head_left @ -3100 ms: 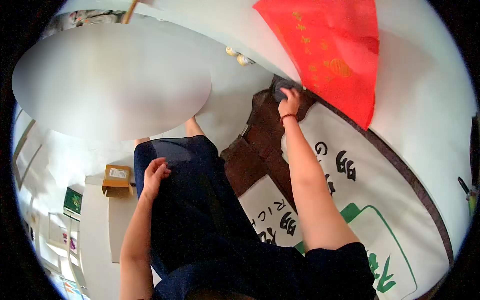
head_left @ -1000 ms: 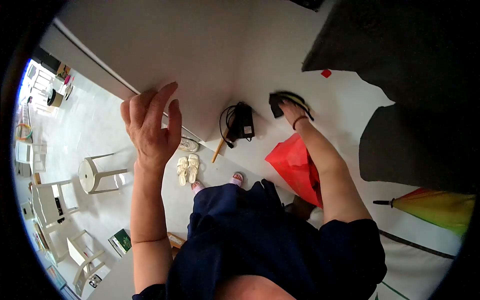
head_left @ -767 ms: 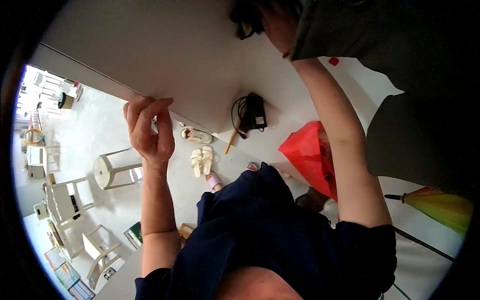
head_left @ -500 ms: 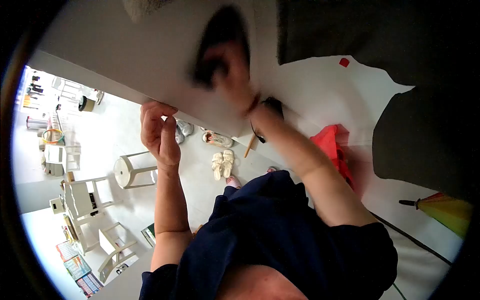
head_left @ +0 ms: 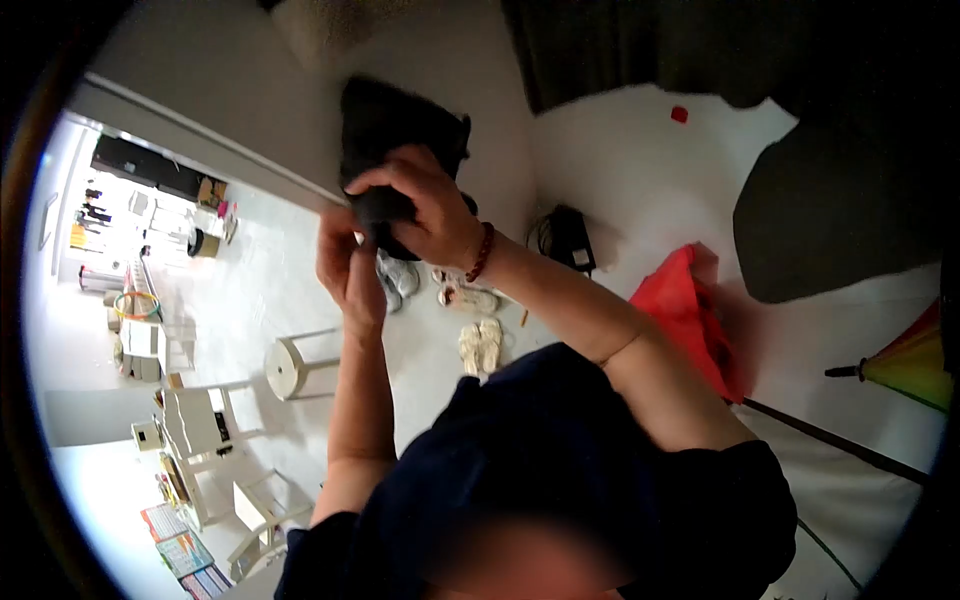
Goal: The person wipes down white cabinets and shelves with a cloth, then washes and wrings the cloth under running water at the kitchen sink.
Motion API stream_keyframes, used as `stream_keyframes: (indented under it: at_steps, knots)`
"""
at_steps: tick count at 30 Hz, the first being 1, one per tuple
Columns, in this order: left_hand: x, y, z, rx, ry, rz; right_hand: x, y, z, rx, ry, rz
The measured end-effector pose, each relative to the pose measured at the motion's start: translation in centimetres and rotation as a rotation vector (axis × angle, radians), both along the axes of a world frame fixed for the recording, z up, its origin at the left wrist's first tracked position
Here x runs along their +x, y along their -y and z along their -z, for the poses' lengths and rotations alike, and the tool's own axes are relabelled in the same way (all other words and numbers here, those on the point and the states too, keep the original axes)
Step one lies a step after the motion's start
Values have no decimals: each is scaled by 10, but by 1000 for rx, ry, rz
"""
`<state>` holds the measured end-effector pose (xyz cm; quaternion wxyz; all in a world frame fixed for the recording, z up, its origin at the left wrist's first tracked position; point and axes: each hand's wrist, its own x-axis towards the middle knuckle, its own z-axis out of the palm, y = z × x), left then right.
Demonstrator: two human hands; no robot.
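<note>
My right hand (head_left: 435, 205), with a braided red-brown bracelet at the wrist, has its fingers closed on a bunched black cloth (head_left: 395, 120). The cloth lies against a pale, flat-sided board (head_left: 240, 110), and part of it hangs below the palm. Close beside it, my left hand (head_left: 345, 265) is curled at the board's lower edge, thumb bent towards the fingers. Its thumb is near the cloth; whether they touch I cannot tell.
Shoes (head_left: 465, 295) and cream sandals (head_left: 480, 345) stand on the floor. A white stool (head_left: 287, 368) is at left. A black box with a cable (head_left: 565, 240), a red bag (head_left: 690, 315) and a colourful umbrella (head_left: 905, 360) are at right. Dark fabric (head_left: 830, 210) hangs above.
My right hand has brought the black cloth down and left to the board's edge, beside my left hand. The left hand stays at the edge while the whole view has shifted.
</note>
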<state>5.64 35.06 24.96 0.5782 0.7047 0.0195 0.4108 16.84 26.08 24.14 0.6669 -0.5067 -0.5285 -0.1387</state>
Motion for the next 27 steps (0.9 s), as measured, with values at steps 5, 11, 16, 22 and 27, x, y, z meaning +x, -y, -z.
stream_keyframes:
  at_steps: [5, 11, 16, 22, 27]
  knots:
    - [1, -8, 1, 166, -4, 34, 88, -22, 77, 133, -771, 308]
    - [-1, -8, -9, 267, -36, 45, 52, -36, 29, 146, -260, 402]
    - [0, -9, -7, 261, -32, 63, 95, -32, -43, 94, -14, 258]
    - [-1, -7, -10, 264, -46, 63, 151, -38, 23, 107, -713, 187]
    - [-3, -10, -4, 179, -60, 78, 70, -41, 84, 49, -614, 372]
